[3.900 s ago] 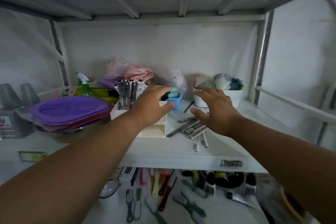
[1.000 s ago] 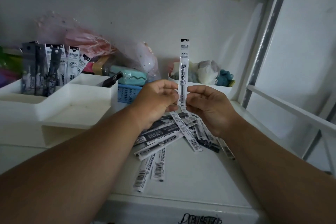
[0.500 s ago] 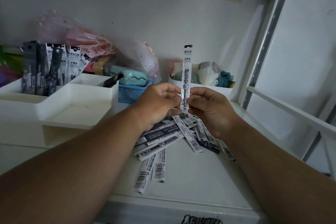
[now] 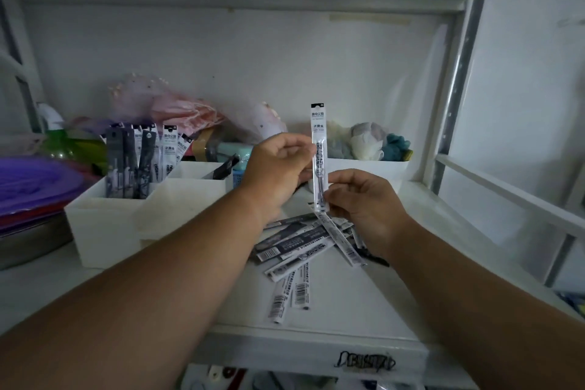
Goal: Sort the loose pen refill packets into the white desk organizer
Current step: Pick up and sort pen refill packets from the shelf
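A single pen refill packet (image 4: 318, 130) stands upright in the air at the middle of the head view. My left hand (image 4: 278, 168) pinches its middle from the left, and my right hand (image 4: 367, 199) pinches its lower end. Below them, several loose refill packets (image 4: 304, 247) lie fanned out on the white shelf (image 4: 348, 304). The white desk organizer (image 4: 126, 218) stands to the left. Its back left compartment holds several upright refill packets (image 4: 142, 161); the other compartments' insides are hidden from this angle.
A white bin (image 4: 370, 168) with soft toys sits behind my hands. A purple tray stack (image 4: 34, 184) lies far left, with plastic bags (image 4: 177, 111) and a small blue basket (image 4: 237, 177) behind the organizer. A metal upright (image 4: 449, 95) bounds the shelf on the right.
Since 3.9 s ago both hands have lifted one packet off the pile. Over the last second the packet stays upright between them while the camera pulls back a little.
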